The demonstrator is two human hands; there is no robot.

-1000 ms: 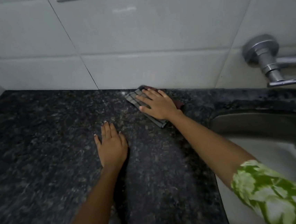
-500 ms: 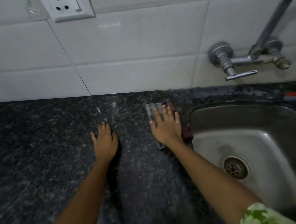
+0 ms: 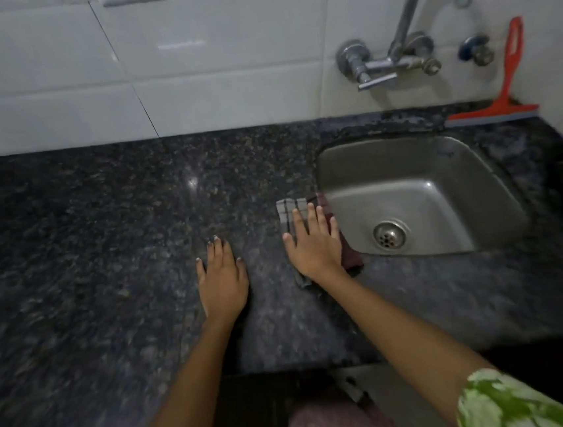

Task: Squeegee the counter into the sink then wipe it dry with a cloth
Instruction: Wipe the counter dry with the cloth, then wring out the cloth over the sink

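right hand (image 3: 314, 248) covering cloth (image 3: 288, 210) (edges showing)

The right hand (image 3: 314, 244) pressed flat, fingers straight, on a folded checked cloth (image 3: 288, 210) at the left rim of the steel sink (image 3: 419, 196). The left hand (image 3: 223, 281) lay flat on the dark speckled counter (image 3: 87, 249) beside it. A red squeegee (image 3: 503, 102) leaned against the tiled wall (image 3: 224, 64) behind the sink, right of the tap (image 3: 404, 36).
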